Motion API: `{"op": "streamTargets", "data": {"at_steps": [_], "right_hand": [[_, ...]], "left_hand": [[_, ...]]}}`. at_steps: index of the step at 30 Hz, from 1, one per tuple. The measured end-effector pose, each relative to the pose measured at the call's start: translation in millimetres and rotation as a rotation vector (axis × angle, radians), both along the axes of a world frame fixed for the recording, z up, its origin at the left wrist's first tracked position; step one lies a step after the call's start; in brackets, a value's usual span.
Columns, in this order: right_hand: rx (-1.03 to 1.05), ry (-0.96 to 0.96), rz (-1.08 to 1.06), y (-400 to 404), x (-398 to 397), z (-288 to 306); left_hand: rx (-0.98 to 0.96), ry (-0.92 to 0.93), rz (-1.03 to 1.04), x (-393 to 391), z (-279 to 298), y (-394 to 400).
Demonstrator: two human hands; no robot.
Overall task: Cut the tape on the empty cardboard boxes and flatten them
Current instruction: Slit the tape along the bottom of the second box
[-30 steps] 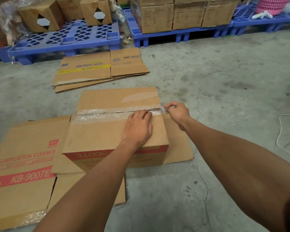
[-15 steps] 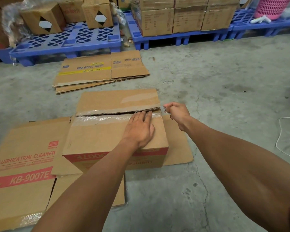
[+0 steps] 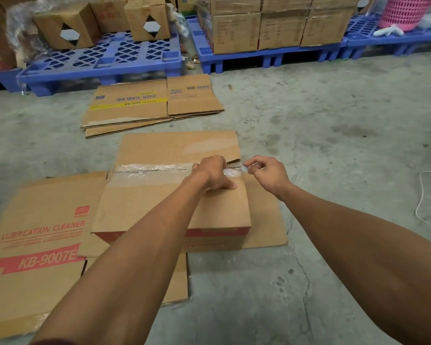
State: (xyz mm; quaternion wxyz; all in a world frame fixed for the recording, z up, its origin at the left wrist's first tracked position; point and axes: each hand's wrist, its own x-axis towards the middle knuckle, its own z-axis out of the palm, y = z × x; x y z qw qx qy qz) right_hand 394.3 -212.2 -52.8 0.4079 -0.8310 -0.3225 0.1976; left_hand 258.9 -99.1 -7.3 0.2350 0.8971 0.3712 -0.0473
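A brown cardboard box [image 3: 169,200] with a red band stands on the concrete floor, its top flaps joined by clear tape [image 3: 149,169]. The seam gapes at its right end. My left hand [image 3: 212,174] has its fingers hooked into that gap, thumb on the near flap. Just off the box's right edge, my right hand [image 3: 265,174] pinches a small silvery blade [image 3: 245,168] at the seam's end.
Flattened "KB-9007E" cartons [image 3: 35,245] lie left of and under the box. A stack of flattened cartons [image 3: 147,105] lies behind it. Blue pallets [image 3: 105,58] carry boxes [image 3: 279,28] and a pink basket [image 3: 403,11]. A white cable [image 3: 421,195] runs along the right.
My left hand has slid forward from lying flat on the near flap and hooked its fingers into the cut seam. My right hand stays at the seam's right end.
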Motion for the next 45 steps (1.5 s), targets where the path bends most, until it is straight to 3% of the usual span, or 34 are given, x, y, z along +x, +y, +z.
{"op": "streamTargets", "data": {"at_steps": [11, 20, 24, 26, 30, 33, 36, 39, 41, 43, 45], "right_hand": [[0.088, -0.010, 0.097, 0, -3, 5], [-0.058, -0.245, 0.170, 3, -14, 11], [-0.115, -0.173, 0.338, -12, -10, 10], [-0.069, -0.099, 0.273, -19, -7, 7], [-0.006, 0.082, -0.072, -19, -10, 10], [-0.137, 0.254, -0.014, -3, -20, 24], [-0.245, 0.313, 0.043, 14, -40, 36], [-0.321, 0.218, 0.029, 28, -57, 33], [-0.327, 0.176, -0.055, 31, -61, 32], [-0.359, 0.105, -0.133, 32, -61, 35], [-0.442, -0.102, -0.208, 32, -57, 39]], "left_hand": [[-0.166, -0.189, 0.153, -11, -4, 12], [-0.195, -0.237, 0.217, -2, -9, 19], [-0.181, -0.314, 0.244, 0, -11, 26], [-0.116, -0.389, 0.180, -5, -14, 26], [0.058, -0.530, 0.112, -29, -2, 31], [0.175, -0.427, 0.251, -65, 0, 51], [0.314, -0.121, 0.604, -120, -6, 68], [0.000, -0.018, 0.895, -175, -18, 84], [-0.203, -0.064, 0.884, -190, -19, 85], [-0.201, -0.077, 0.842, -192, -10, 79], [-0.293, -0.109, 0.799, -181, 0, 68]]}}
